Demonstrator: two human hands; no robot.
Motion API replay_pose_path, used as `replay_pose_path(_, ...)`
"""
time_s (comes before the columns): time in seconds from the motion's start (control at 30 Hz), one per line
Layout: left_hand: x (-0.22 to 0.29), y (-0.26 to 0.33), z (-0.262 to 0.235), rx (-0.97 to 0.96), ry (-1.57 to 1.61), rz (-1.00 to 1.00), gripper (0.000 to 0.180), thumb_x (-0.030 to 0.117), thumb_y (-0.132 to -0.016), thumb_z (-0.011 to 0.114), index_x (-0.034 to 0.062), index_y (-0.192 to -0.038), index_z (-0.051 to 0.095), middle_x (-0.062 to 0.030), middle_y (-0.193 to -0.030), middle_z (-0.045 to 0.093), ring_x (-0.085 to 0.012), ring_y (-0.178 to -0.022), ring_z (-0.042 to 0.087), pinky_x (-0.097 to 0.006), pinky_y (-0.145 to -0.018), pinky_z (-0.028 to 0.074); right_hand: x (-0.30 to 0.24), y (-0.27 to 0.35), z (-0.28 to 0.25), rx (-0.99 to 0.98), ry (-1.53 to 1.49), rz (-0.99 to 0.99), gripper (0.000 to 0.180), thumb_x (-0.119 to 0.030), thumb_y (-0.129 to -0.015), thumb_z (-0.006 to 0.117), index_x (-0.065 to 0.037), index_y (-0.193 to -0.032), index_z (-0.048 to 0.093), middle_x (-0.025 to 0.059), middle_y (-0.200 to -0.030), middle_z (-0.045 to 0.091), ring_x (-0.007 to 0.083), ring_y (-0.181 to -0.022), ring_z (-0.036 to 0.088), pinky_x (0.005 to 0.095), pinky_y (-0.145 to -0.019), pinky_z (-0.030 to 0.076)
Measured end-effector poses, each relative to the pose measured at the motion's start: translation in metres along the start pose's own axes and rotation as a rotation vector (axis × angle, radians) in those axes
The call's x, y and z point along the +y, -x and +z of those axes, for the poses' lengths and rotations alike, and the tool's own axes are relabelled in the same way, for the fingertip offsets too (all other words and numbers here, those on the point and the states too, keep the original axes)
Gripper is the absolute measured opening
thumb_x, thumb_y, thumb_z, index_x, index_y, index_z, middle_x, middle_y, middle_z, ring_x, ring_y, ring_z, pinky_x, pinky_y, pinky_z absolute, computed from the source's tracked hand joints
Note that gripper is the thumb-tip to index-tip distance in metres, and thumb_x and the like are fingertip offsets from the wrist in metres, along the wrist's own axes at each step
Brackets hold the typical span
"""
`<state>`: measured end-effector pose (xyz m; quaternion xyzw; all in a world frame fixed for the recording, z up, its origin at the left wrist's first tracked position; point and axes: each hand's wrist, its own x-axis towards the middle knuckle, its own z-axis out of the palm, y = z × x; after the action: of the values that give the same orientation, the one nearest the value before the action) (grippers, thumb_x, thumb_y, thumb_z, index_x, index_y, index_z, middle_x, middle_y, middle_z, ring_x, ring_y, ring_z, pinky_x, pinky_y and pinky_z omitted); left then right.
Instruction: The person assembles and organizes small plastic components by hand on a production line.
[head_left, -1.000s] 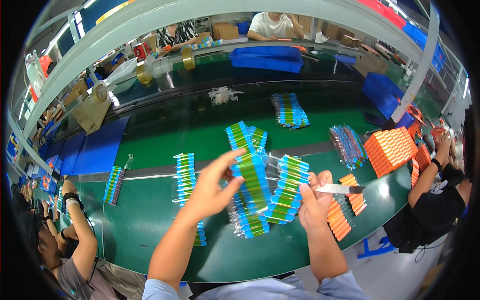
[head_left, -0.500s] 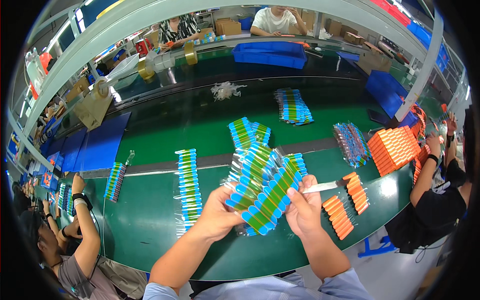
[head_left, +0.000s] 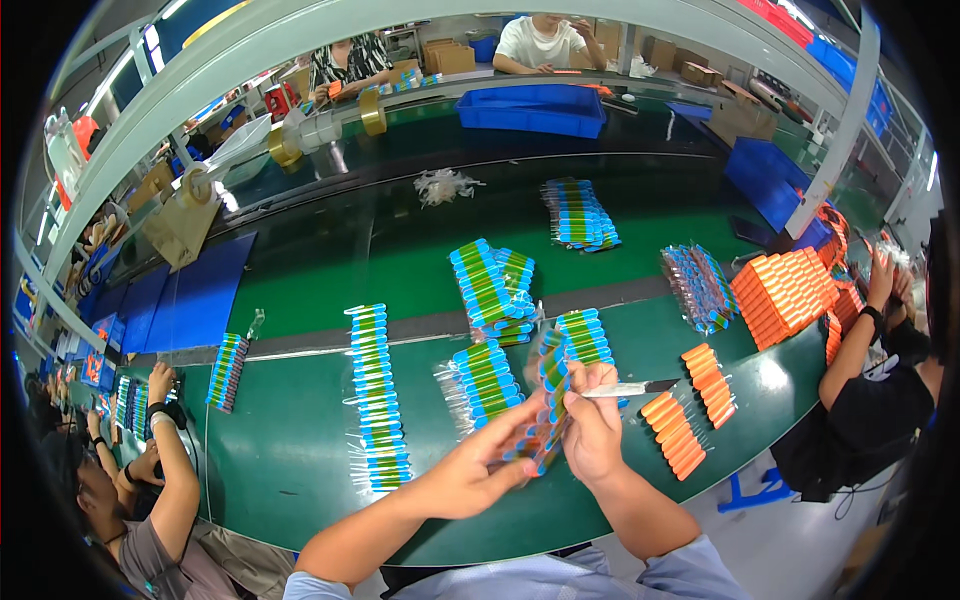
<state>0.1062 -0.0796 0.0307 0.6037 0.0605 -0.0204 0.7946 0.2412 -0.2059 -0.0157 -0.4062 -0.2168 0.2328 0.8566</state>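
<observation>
Your left hand [head_left: 478, 478] closed around clear-wrapped blue-green strip [head_left: 552, 372], near-upright above near tabletop [head_left: 280, 455]. Your right hand [head_left: 594, 425] grips flat blade [head_left: 628, 389] beside strip; blade juts right, probably sparing wrapping. Orange strips [head_left: 672, 435] right, likely for easy reach.

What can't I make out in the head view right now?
All in the head view:
Held strip: blurred, nearly edge-on; the left hand covers part.
Blade: one end hidden by the right hand.
Strip behind: partly covered by the right hand.
Right co-worker: cut off by the dark rim.
</observation>
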Motion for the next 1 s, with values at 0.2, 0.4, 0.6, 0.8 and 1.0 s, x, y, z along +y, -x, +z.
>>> replay_pose_path(0.2, 0.023, 0.012, -0.018, -0.322, -0.643, 0.323, 0.108, 0.024, -0.080, 0.089, -0.0025, -0.161, 0.022, -0.0226, -0.159, 0.035, -0.0349, -0.147, 0.037, -0.049, -0.120, 0.030, -0.001, -0.005, 0.002, -0.022, -0.079, -0.064, 0.030, 0.008, -0.096, 0.045, -0.017, -0.107, 0.031, 0.0118, -0.114, 0.049, 0.0314, -0.095, 0.064, 0.0454, -0.079, 0.058)
replay_pose_path(0.4, 0.031, 0.002, -0.016, 0.124, -0.177, 0.251, 0.063, 0.014, -0.085, 0.083, -0.0007, -0.138, 0.051, -0.0097, -0.122, 0.059, -0.0165, -0.110, 0.061, -0.037, -0.102, 0.049, -0.001, 0.004, 0.008, -0.206, 0.105, -0.191, 0.037, 0.015, -0.096, 0.045, -0.014, -0.110, 0.027, 0.0147, -0.120, 0.047, 0.0148, -0.105, 0.054, 0.0296, -0.089, 0.044)
replay_pose_path(0.6, 0.045, 0.006, -0.012, 0.168, -0.292, 0.316, 0.058, 0.006, -0.088, 0.077, 0.0005, -0.140, 0.054, -0.0107, -0.115, 0.064, -0.0152, -0.094, 0.068, -0.031, -0.083, 0.059, 0.003, 0.004, 0.000, -0.281, 0.409, -0.238, 0.035, 0.014, -0.095, 0.047, -0.011, -0.108, 0.027, 0.0161, -0.119, 0.046, 0.0139, -0.098, 0.051, 0.0267, -0.081, 0.044)
replay_pose_path(0.8, 0.050, 0.002, -0.013, 0.258, -0.637, 0.360, 0.045, 0.007, -0.087, 0.077, -0.0009, -0.129, 0.064, -0.0119, -0.108, 0.070, -0.0179, -0.091, 0.070, -0.032, -0.080, 0.059, 0.013, 0.009, 0.003, -0.323, 0.515, -0.352, 0.045, 0.013, -0.090, 0.064, -0.008, -0.107, 0.029, 0.0182, -0.115, 0.055, 0.0127, -0.082, 0.052, 0.0257, -0.075, 0.044)
replay_pose_path(1.0, 0.041, -0.006, -0.033, 0.341, -0.633, 0.279, 0.027, 0.003, -0.090, 0.075, -0.0033, -0.116, 0.072, -0.0119, -0.098, 0.076, -0.0153, -0.088, 0.071, -0.029, -0.080, 0.058, -0.011, 0.006, 0.012, -0.342, 0.311, -0.088, 0.044, 0.009, -0.090, 0.068, -0.009, -0.104, 0.030, 0.0139, -0.113, 0.055, 0.0117, -0.088, 0.050, 0.0279, -0.079, 0.044)
